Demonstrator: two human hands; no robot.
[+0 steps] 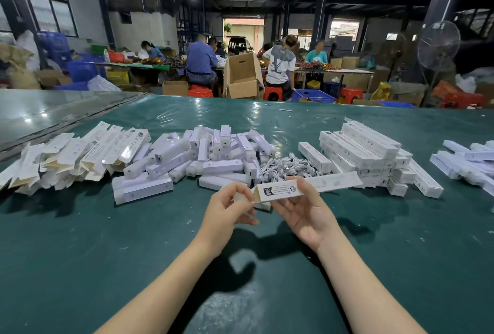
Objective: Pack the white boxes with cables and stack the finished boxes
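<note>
My right hand (304, 210) holds a long white box (331, 184) level above the green table (107, 253), its open end pointing left. My left hand (230, 208) pinches something small and white at that open end; I cannot tell what it is. Behind my hands lies a heap of white cables (286, 166). Left of the cables is a loose pile of white plastic-wrapped inner trays (203, 157). At the far left lie several flat, unfolded box sleeves (69, 157). A stack of closed boxes (366, 152) stands at the right.
More white boxes (467, 162) lie at the table's right edge. Beyond the table, several people sit at benches among cardboard cartons (242, 77), blue crates and red stools. A standing fan (438, 47) is at the back right.
</note>
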